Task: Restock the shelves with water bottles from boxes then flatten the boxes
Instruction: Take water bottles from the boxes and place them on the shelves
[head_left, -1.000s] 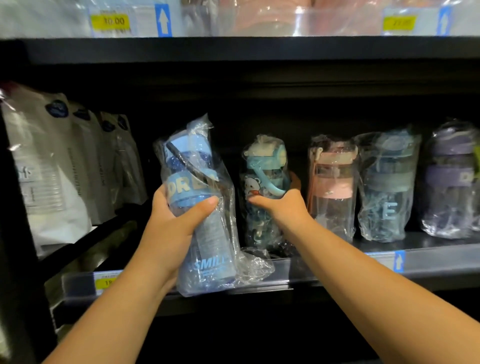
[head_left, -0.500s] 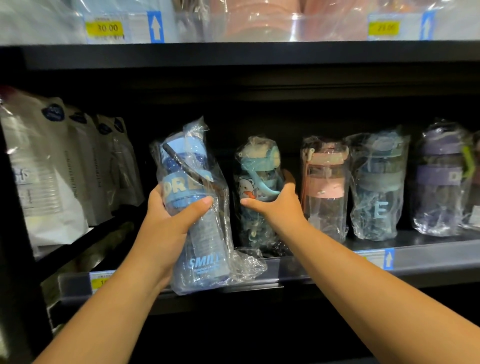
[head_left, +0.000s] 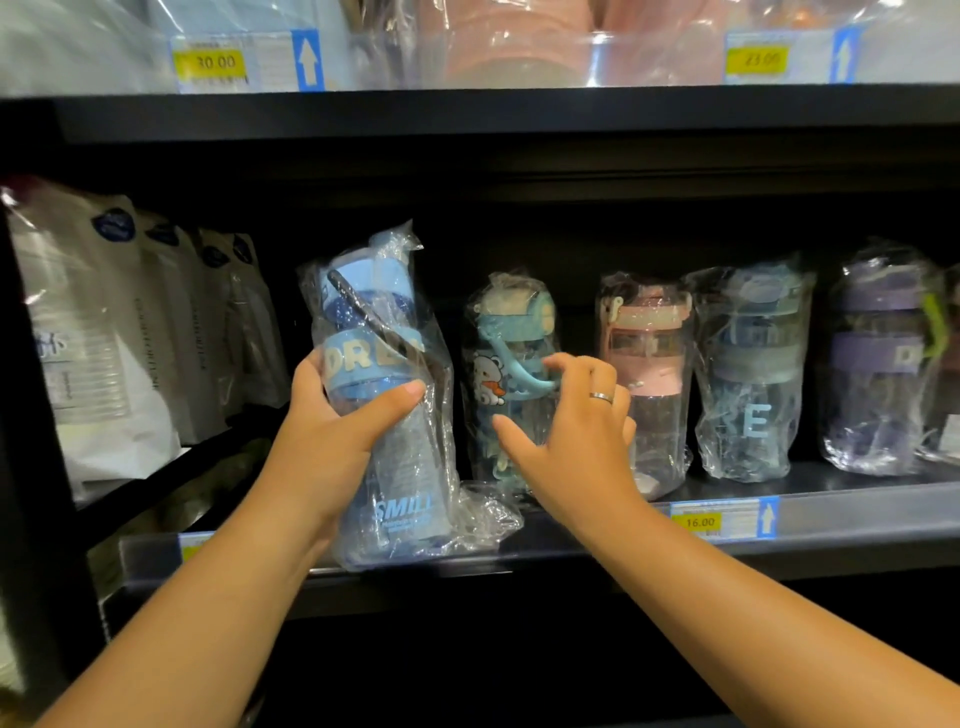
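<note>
Head view: left fingers (head_left: 305, 375) wrap the blue bottle (head_left: 397, 483); right fingers (head_left: 577, 368), loosely spread, hover beside the teal bottle (head_left: 511, 330).

Both our bare forearms reach up and forward from the bottom corners, converging toward the middle. Our left hand (head_left: 332, 436) is wrapped round the blue bottle (head_left: 363, 358), thumb laid across its front, fingers (head_left: 306, 374) hooked round its left side, wrist bent a little back. Our right hand (head_left: 571, 431) hovers just to the right, back toward us, thumb splayed left, fingers (head_left: 587, 369) loosely bent, gripping nothing.
</note>
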